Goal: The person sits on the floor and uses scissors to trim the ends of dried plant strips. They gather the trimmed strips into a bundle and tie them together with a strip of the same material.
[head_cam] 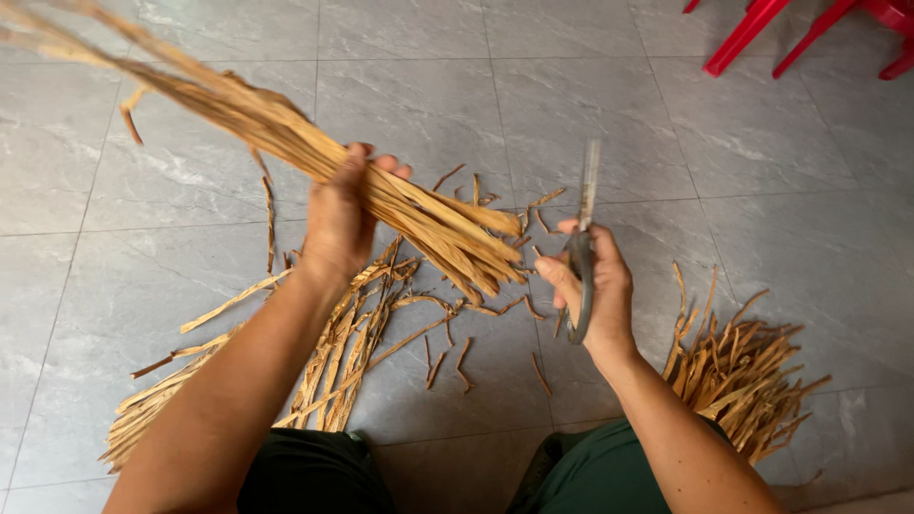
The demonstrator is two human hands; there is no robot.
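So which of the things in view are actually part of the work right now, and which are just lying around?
In use:
- left hand gripping the bundle of dried strips
- right hand holding the scissors, blades pointing up
- pile of short cut pieces on the floor
- long loose strips on the floor

Lying about:
- red chair legs
- small scattered offcuts

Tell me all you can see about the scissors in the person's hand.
The scissors look like dull grey metal, with long narrow blades and dark looped handles. The blades look closed and point up, away from the person. The right hand holds them by the handles, upright above the grey tiled floor. Nothing else touches them; the strip bundle is just left of them.
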